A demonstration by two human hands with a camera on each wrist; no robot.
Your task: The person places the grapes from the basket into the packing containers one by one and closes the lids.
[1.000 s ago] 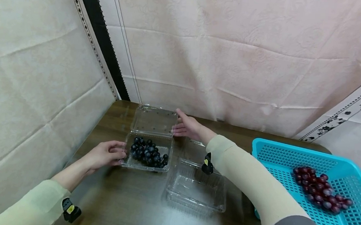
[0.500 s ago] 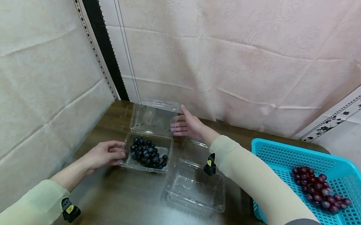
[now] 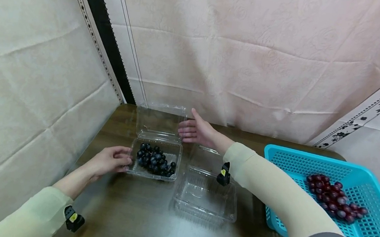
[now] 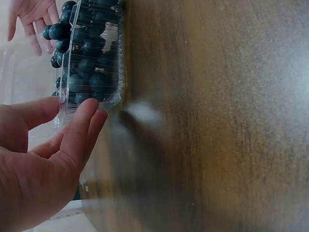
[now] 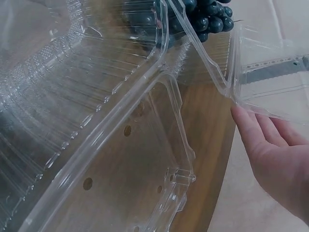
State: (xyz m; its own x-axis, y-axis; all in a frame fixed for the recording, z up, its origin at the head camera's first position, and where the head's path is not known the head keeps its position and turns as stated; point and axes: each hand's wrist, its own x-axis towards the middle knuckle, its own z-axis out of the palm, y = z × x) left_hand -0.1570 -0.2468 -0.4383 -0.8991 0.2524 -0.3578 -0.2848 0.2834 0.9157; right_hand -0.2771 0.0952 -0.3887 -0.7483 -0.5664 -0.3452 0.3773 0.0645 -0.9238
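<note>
A clear plastic clamshell container (image 3: 130,170) stands at the table's far left with a bunch of black grapes (image 3: 155,161) inside. Its hinged lid (image 3: 158,121) is tilted up at the back. My left hand (image 3: 112,160) grips the left side of the base; in the left wrist view the thumb is at the rim and the fingers lie along the outer wall. Behind the lid's right edge is my right hand (image 3: 199,132), thumb up and fingers fairly straight. The right wrist view shows those fingertips (image 5: 240,113) touching the lid's edge.
A second clear clamshell (image 3: 208,198), lid folded back, sits to the right, under my right forearm. Farther right, a blue plastic basket (image 3: 310,156) holds a bunch of red grapes (image 3: 335,197). Cloth curtains (image 3: 249,71) hang behind the wooden table (image 3: 146,213).
The lid of the grape container has swung up from lying back, with my right hand against it. My right forearm has shifted slightly right. The left hand has barely moved.
</note>
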